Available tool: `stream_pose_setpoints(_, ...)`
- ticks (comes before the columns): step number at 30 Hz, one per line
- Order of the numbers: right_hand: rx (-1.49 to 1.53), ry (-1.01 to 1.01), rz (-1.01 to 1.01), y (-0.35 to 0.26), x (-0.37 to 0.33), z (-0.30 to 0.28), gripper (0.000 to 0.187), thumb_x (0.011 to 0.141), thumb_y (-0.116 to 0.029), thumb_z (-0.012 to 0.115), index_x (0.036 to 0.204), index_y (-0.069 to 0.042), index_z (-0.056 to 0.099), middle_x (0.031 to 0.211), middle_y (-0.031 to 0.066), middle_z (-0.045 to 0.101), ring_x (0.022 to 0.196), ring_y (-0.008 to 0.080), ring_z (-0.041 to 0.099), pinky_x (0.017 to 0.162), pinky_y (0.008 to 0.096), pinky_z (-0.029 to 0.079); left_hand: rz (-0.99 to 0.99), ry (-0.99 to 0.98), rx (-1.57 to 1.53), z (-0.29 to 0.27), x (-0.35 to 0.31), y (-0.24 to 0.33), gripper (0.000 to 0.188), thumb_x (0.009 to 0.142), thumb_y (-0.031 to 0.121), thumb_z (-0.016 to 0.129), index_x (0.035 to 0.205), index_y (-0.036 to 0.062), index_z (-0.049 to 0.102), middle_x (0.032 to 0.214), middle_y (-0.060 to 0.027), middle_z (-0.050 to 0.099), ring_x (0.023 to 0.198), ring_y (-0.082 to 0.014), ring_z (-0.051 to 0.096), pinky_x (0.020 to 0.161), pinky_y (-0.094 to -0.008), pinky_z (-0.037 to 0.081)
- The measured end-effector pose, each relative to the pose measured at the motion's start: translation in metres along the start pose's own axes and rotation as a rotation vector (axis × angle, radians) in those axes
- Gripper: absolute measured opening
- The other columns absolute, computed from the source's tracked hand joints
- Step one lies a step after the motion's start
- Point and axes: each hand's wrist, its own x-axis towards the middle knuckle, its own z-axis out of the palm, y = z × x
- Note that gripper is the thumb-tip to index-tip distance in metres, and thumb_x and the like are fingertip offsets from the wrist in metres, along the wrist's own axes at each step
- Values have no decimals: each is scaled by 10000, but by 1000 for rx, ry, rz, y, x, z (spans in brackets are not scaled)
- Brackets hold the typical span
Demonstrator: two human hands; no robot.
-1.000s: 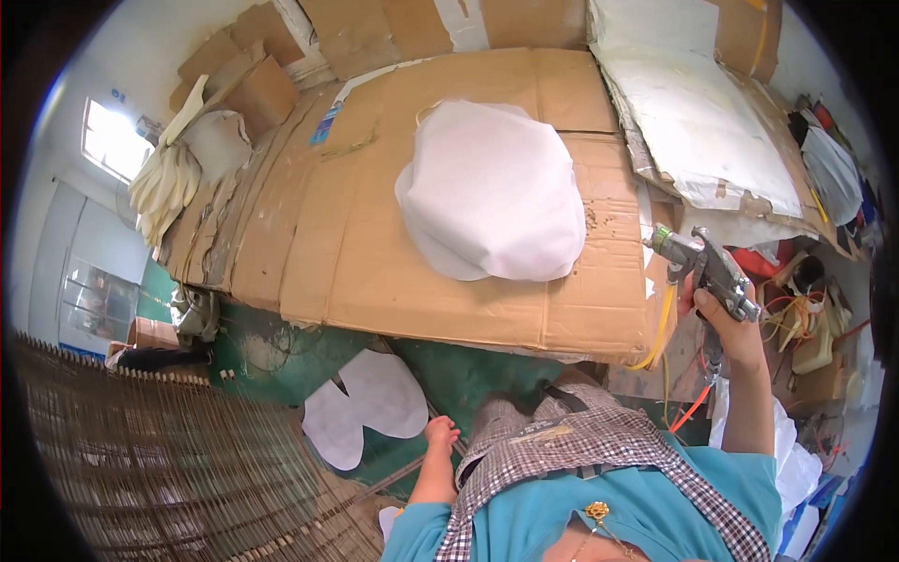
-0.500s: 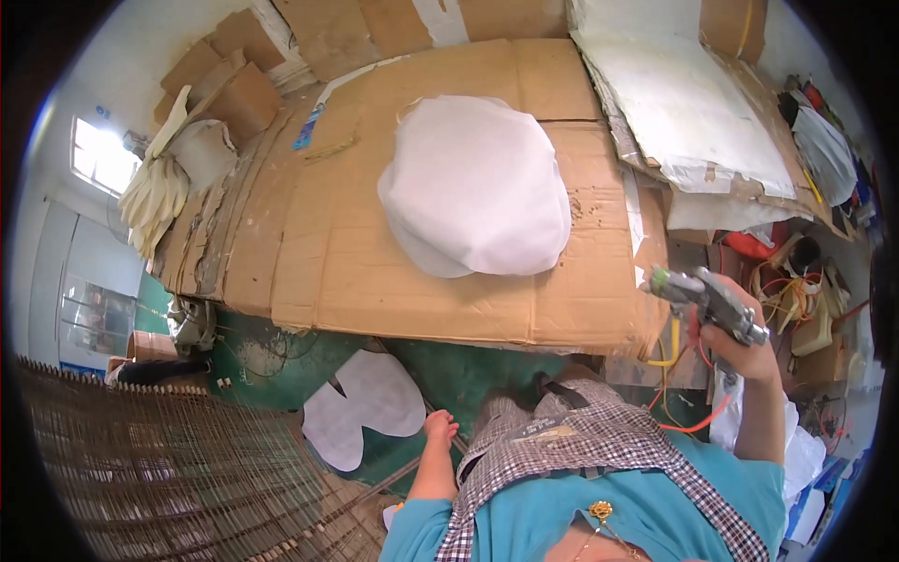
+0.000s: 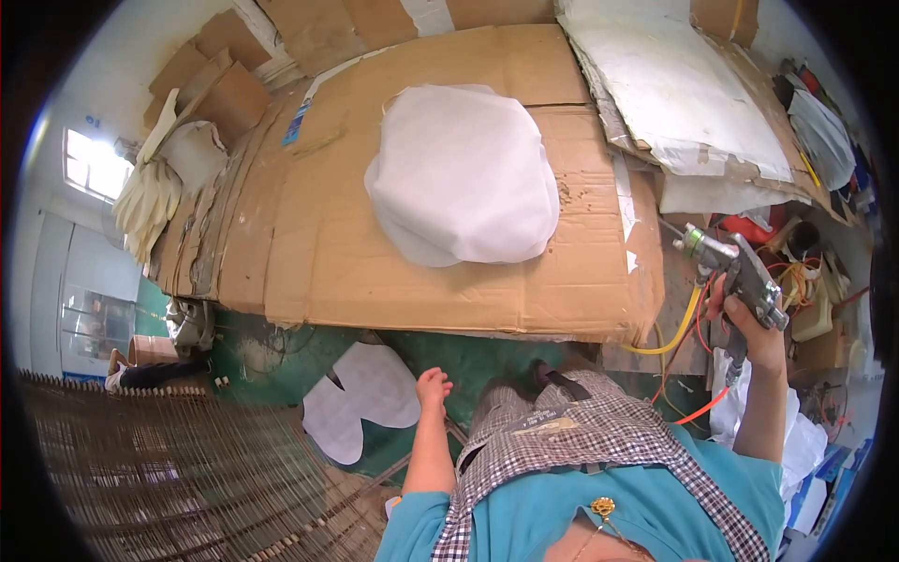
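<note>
One spray gun lowered; one cushion

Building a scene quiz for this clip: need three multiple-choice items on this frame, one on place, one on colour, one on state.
1. Where does the white fabric cushion piece lie?
A. on the cardboard-covered table
B. on the green floor
C. in the lap

2. What colour is the hose hanging below the spray gun?
A. blue
B. yellow
C. black

3. What is the left hand doing?
A. gripping the gun
B. pressing the fabric
C. hanging empty

Key: 1 A, it rests mid-cardboard. 2 B, a yellow loop hangs under the gun. 3 C, it hangs free while the right hand grips the gun.
</note>
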Motion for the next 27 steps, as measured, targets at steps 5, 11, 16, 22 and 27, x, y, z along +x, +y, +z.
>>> stream_pose_setpoints(5, 32, -10, -4, 0, -18, -13, 554, 734, -147, 648, 1208, 14, 409, 770, 53, 540, 673, 125, 544, 589, 251, 444, 208, -66, -22, 31, -1, 53, 220, 808, 94, 538, 1025, 58, 540, 837, -67, 612, 616, -144, 605, 486, -216, 467)
stream_pose_setpoints(11, -27, -115, 19, -7, -29, -26, 560, 733, -128, 649, 1215, 20, 406, 769, 63, 553, 671, 127, 548, 589, 243, 446, 312, -148, -168, 59, -14, 108, 236, 791, 62, 562, 1021, 14, 544, 820, -51, 595, 634, -117, 587, 528, -207, 447)
stream_pose_setpoints(16, 106, -193, 26, 1, -16, -7, 572, 718, -106, 651, 1222, 12, 408, 785, 72, 575, 675, 135, 560, 621, 259, 459, 295, -209, -242, 101, -2, 152, 351, 778, 75, 582, 1107, 9, 483, 857, -71, 569, 641, -128, 575, 531, -214, 450)
stream_pose_setpoints(22, 62, 223, 98, 3, -3, -11, 435, 744, -157, 643, 1101, 6, 457, 776, 70, 564, 656, 140, 551, 596, 256, 447, 269, -192, -373, 158, 15, 193, 433, 782, 135, 595, 1161, 56, 402, 939, -95, 539, 660, -195, 564, 538, -287, 464)
stream_pose_setpoints(27, 66, -88, -13, 1, -7, -19, 547, 730, -157, 663, 1188, 17, 420, 763, 77, 559, 666, 139, 542, 606, 265, 452, 246, 21, -371, 180, 7, 205, 420, 778, 140, 610, 1130, 46, 399, 939, -93, 537, 711, -200, 565, 543, -309, 470)
